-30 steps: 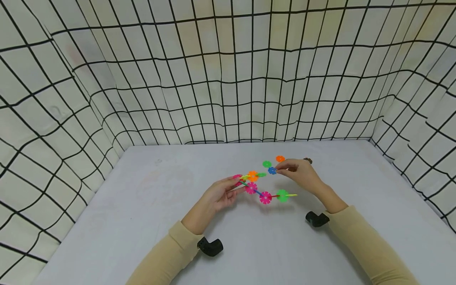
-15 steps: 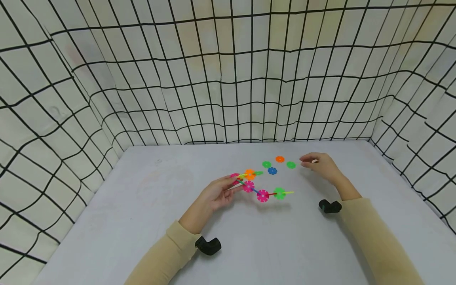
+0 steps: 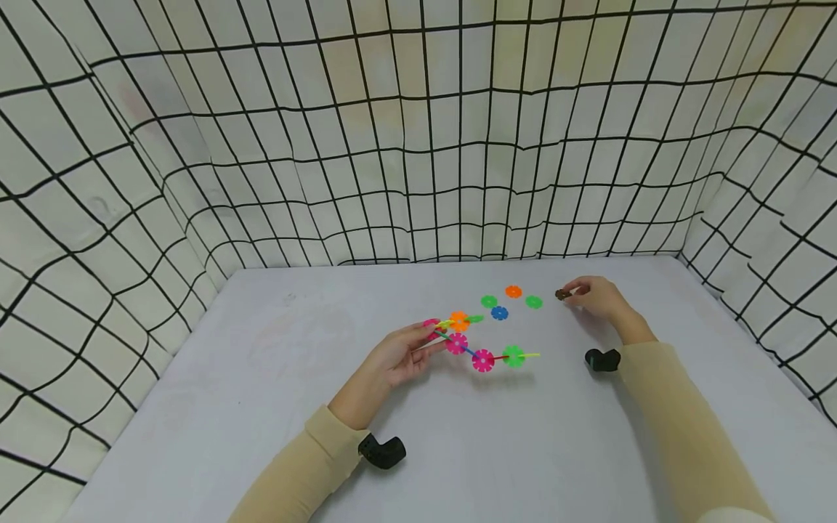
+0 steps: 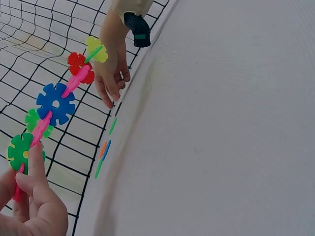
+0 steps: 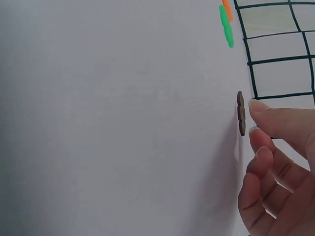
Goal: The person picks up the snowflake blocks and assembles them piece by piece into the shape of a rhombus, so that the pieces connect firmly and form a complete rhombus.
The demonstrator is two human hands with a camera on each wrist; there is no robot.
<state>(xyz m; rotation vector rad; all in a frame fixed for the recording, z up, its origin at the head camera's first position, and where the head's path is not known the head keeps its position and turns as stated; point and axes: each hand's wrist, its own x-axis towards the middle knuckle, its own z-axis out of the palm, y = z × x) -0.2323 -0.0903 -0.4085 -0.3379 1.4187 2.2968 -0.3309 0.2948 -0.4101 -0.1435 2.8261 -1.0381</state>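
My left hand (image 3: 408, 356) pinches one end of a chain of interlocking plastic snowflake discs (image 3: 483, 360), in pink, orange, green, blue, red and yellow. The chain bends round into two arms and is held above the table. In the left wrist view, the fingers grip near a green disc (image 4: 19, 150), and a blue disc (image 4: 55, 104) sits further along the chain. My right hand (image 3: 598, 299) is at a loose brown disc (image 3: 561, 294) at the back right. The right wrist view shows the thumb and index finger slightly parted, tips just short of the brown disc (image 5: 241, 113).
Loose discs lie left of the right hand: a green one (image 3: 534, 302), an orange one (image 3: 514, 291), another green one (image 3: 489, 301) and a blue one (image 3: 500, 313). Black netting (image 3: 458, 145) over white walls borders the white table (image 3: 261, 392) at the back and sides.
My right hand has left the blue disc and moved right to the brown disc, uncovering a green disc on the way. The left hand and chain shifted slightly left.
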